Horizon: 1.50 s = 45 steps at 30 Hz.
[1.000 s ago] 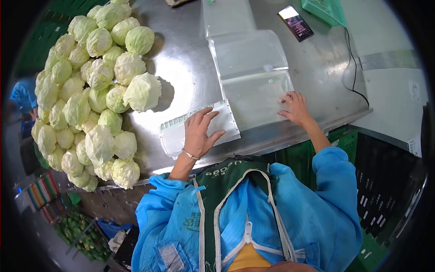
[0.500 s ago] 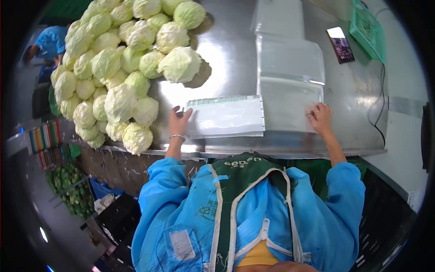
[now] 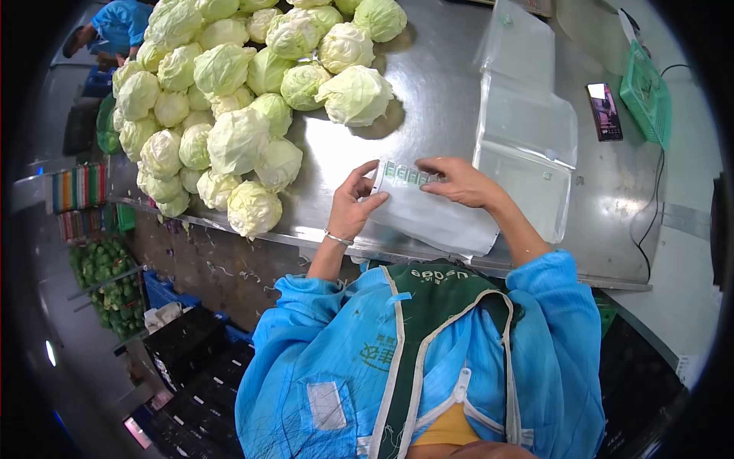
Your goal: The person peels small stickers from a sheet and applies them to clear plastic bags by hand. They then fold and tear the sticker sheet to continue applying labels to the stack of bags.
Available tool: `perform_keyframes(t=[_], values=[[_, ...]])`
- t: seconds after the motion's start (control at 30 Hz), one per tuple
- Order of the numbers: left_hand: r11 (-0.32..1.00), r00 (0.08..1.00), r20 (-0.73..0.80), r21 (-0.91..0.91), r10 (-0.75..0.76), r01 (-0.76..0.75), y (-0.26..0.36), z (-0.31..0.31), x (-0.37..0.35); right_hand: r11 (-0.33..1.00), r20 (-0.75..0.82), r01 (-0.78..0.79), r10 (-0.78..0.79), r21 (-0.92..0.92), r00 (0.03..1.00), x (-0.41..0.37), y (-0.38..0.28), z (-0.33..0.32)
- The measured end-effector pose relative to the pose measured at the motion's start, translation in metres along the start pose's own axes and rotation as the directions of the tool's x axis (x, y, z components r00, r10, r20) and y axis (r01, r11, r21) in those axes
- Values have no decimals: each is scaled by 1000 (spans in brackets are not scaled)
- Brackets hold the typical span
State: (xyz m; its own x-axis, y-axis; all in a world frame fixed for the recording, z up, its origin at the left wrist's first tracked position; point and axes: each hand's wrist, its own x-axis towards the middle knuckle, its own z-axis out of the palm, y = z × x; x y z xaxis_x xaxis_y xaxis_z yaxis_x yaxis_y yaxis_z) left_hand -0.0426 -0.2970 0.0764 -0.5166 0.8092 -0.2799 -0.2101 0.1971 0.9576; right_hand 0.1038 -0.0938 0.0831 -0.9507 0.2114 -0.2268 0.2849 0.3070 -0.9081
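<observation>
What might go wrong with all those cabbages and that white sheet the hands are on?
One cabbage sits right by the table's front edge, so a bump might roll it off.

The white sheet looks thin and bendy. With the left hand at its end and the right hand by the green-printed labels, it might crease or tear.

The clear bags overlap near the right arm, so a sleeve might nudge them.

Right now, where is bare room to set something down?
Bare steel table shows between the cabbages and clear plastic, and right of that plastic, this side of the phone. Crowded: the left side, under cabbages, and front centre, where the left hand and right hand are at the white sheet.
</observation>
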Motion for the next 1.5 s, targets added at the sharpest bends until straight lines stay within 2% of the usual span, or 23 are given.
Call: perform_keyframes(t=[0.03,0.07,0.17,0.27,0.3,0.37,0.43,0.47,0.53,0.57,0.73,0.83,1.03,1.13,1.17,1.2,1.23,1.27,1.3,1.33,1.37,1.43,1.5], values=[[999,1000,11,46,16,-16,2,1,-1,999,98,7,-3,-41,995,7,-3,4],[996,999,11,75,48,-48,4,2,-2,999,84,-22,25,-36,996,9,-8,7],[1000,999,-41,19,-13,14,7,6,-4,995,68,-97,99,-27,993,7,-20,14],[973,988,-105,191,-109,128,-1,-1,1,996,45,-78,79,-33,996,4,-24,17],[946,992,-116,325,40,0,-1,-2,1,998,7,-39,39,-40,999,4,-22,21],[787,940,-76,571,331,-231,1,-1,3,1000,-82,5,-6,-12,997,1,-22,23],[720,865,-37,573,501,-392,-3,0,10,998,-187,22,-10,59,982,1,-37,26],[675,814,-18,571,580,-468,-5,1,12,999,-213,35,-30,20,977,1,-41,27],[928,959,-92,292,267,-231,-1,6,7,996,-261,61,-75,-62,962,1,-47,30],[987,992,-86,137,92,-80,3,8,4,987,-291,87,-124,-137,949,1,-51,31],[993,976,-202,-65,83,-98,15,29,2,886,-424,136,-341,-444,839,-4,-57,41],[991,959,-271,-81,79,-104,13,36,3,844,-452,87,-367,-529,813,-5,-59,46],[993,931,-354,-40,86,-107,8,41,9,860,-475,118,-383,-496,792,-10,-56,56],[994,911,-399,8,102,-108,1,33,14,963,-388,180,-247,-202,888,-25,-56,55],[994,904,-415,33,109,-105,-3,27,16,989,-365,124,-87,79,927,-29,-51,52],[992,902,-412,53,127,-115,-11,16,20,935,-303,49,64,351,951,-36,-43,47],[983,896,-417,153,154,-98,-18,-1,24,806,-209,-35,195,590,958,-43,-36,40],[965,893,-410,248,183,-84,-26,-20,29,710,-250,-20,274,704,929,-51,-30,30],[911,860,-447,410,246,-48,-33,-44,35,632,-245,-46,364,773,899,-60,-17,19],[903,850,-470,429,238,-16,-48,-73,41,574,-261,-22,405,819,876,-72,-1,6],[816,821,-459,578,339,-13,-53,-95,42,512,-279,13,446,859,850,-87,17,-5],[669,677,-469,741,567,-46,-29,-96,41,503,-333,22,539,864,773,-117,48,-25],[750,759,-432,652,487,-110,14,-59,35,495,-372,17,631,869,681,-149,76,-37]])
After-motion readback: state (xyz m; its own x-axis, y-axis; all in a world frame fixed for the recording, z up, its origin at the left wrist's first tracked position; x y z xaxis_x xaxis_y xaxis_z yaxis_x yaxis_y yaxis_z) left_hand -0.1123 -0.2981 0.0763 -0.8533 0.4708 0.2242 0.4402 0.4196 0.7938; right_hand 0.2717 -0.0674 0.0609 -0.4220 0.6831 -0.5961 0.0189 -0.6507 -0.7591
